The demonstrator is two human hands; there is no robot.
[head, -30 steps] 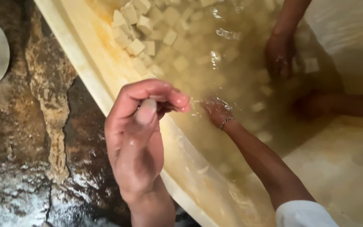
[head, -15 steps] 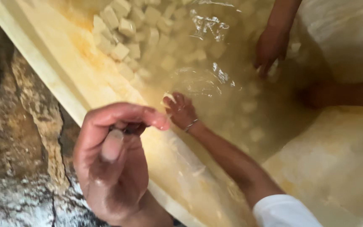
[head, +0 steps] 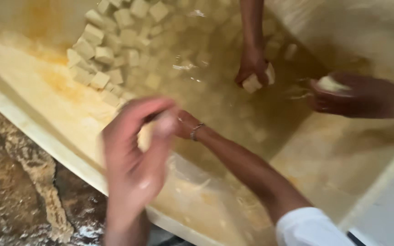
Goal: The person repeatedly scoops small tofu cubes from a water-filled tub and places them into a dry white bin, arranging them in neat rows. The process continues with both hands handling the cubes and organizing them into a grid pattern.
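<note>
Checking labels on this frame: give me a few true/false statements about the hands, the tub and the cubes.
1. The pale cubes are piled in the upper left part of the tub. True.
2. The tub is dry. False: cloudy yellowish liquid fills it.
3. The left hand is raised over the tub's near rim, blurred. True.
4. The right hand wears a thick glove. False: it is bare, with a thin bracelet at the wrist.
5. No one else is working here. False: another person's hand holds pale cubes at the liquid, and one more hand holds a pale piece.
</note>
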